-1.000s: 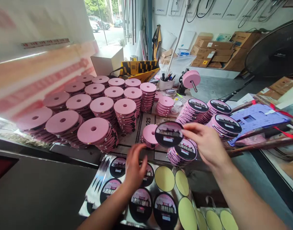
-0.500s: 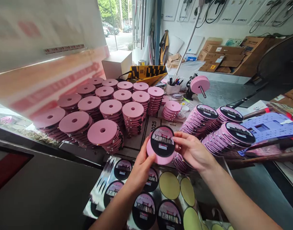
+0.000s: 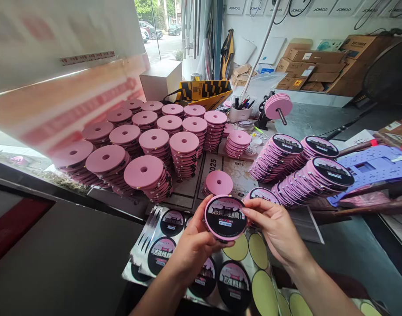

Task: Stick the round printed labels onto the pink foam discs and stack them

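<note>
A pink foam disc with a round black sticker on its face (image 3: 225, 217) is held up between both my hands above the sticker sheet (image 3: 161, 254). My left hand (image 3: 192, 245) grips the disc's left and lower edge, fingers curled round it. The fingers of my right hand (image 3: 275, 230) pinch its right edge. The sheet lies just below, with black stickers and several bare yellow circles (image 3: 258, 250). Just beyond the held disc sits a small stack of plain pink discs (image 3: 218, 183).
Many stacks of plain pink discs (image 3: 145, 171) fill the left of the table. Leaning rows of stickered discs (image 3: 306, 175) lie at the right, beside a purple plastic piece (image 3: 372, 169). A pen cup (image 3: 238, 113) and a disc spindle (image 3: 277, 107) stand at the back; cardboard boxes (image 3: 306, 70) behind.
My left hand picked a pink disc from the small stack. My right hand brought the loose sticker onto it. Both hands then drew the stickered disc down and closer to me.
</note>
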`<state>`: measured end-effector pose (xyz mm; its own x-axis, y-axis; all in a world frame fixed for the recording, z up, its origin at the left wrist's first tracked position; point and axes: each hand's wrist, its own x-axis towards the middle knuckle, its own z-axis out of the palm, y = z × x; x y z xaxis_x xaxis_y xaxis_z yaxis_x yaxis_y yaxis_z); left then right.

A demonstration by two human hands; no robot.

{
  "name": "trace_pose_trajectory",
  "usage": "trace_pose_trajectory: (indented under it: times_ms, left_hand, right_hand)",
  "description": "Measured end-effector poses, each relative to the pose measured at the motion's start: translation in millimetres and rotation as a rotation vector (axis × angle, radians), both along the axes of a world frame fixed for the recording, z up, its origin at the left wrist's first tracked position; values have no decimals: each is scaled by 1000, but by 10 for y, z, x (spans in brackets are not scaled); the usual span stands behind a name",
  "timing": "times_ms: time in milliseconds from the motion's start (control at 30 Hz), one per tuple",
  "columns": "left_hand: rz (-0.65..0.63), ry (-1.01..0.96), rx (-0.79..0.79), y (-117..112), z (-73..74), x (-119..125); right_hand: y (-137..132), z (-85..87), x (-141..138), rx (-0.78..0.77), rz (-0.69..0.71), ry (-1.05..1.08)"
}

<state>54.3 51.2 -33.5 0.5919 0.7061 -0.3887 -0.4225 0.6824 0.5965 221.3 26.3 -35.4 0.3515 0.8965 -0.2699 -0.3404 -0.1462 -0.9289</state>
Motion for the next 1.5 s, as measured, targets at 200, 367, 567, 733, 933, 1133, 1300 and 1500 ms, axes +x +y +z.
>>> trace_pose_trajectory:
  times_ms: [200,367,567,733,933,1133,1300,1500]
  left_hand:
    - [11,2,-1,-25,-21,19]
    - [16,5,-1,-29,-2,22]
    - [25,16,4,-33,11,25]
    - [11,0,36,-38,-36,8]
    - [9,1,55,-38,-45,4]
    - [9,4,52,-42,-49,5]
    - [13,-1,90,-47,-80,11]
    - [12,14,129,-64,-112,15]
  right_hand:
    - [-31,8,-24,-8,-23,4]
    - [-31,6,-10,-21,-23,30]
    - [-47,-28,-25,-35,-51,-1]
    - [-49,-29,-39,-30,-48,-2]
    - [-45,-11,-44,-32,-62,-11]
    - [-51,-12,-57,-29,-70,-38]
    - [-51,-20,-69,-13,-76,-60]
    - [-61,-31,-71,10,-75,-98]
